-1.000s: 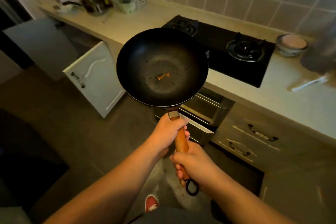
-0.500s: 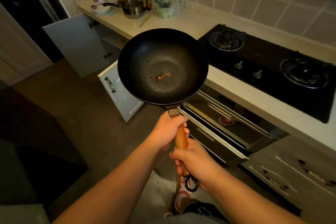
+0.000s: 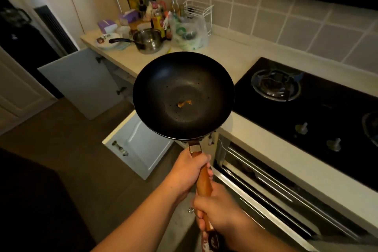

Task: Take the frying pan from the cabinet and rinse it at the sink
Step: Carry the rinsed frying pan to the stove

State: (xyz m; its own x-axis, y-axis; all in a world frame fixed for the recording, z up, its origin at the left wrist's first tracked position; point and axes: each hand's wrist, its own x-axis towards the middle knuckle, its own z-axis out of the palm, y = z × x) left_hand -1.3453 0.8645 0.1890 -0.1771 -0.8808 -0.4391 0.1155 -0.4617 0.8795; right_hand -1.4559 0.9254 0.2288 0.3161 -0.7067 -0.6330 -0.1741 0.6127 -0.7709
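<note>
Frying pan (image 3: 183, 96): out of the cabinet and held in the air, level and bowl up, over the edge of the counter (image 3: 229, 55) and the open cabinet door (image 3: 141, 147) below it.
Left hand (image 3: 187, 172): wrapped shut around the top of the wooden handle (image 3: 204, 182), just under the metal collar where the handle meets the pan.
Right hand (image 3: 217, 208): closed around the lower part of the same handle, just above its hanging ring.
Why 2 hands: likely the pan is heavy at the far end of a long handle, so 1 hand near the bowl steadies it and the other carries the tail.
Why level: a small orange scrap (image 3: 185, 103) and some dark specks sit in the bottom, and a flat hold keeps them inside until the rinse.
Stage: my guess is the fetching is done and the rinse is not yet begun; no sink is in view here.
Around, left: a steel saucepan (image 3: 147, 42), a white plastic bag (image 3: 190, 36), bottles (image 3: 157, 12) and a wire rack (image 3: 199, 14) crowd the far end of the counter.
Around, right: a black gas hob (image 3: 306, 106) with a burner (image 3: 276, 85), and pulled-out metal racks (image 3: 266, 186) beneath it.
In the way: 2 cabinet doors stand open into the floor space, the nearer one just below the pan and the farther one (image 3: 81, 82) beyond it, so a low swing could strike them.
Risk: the racks jut out beside the right arm and could catch it.
</note>
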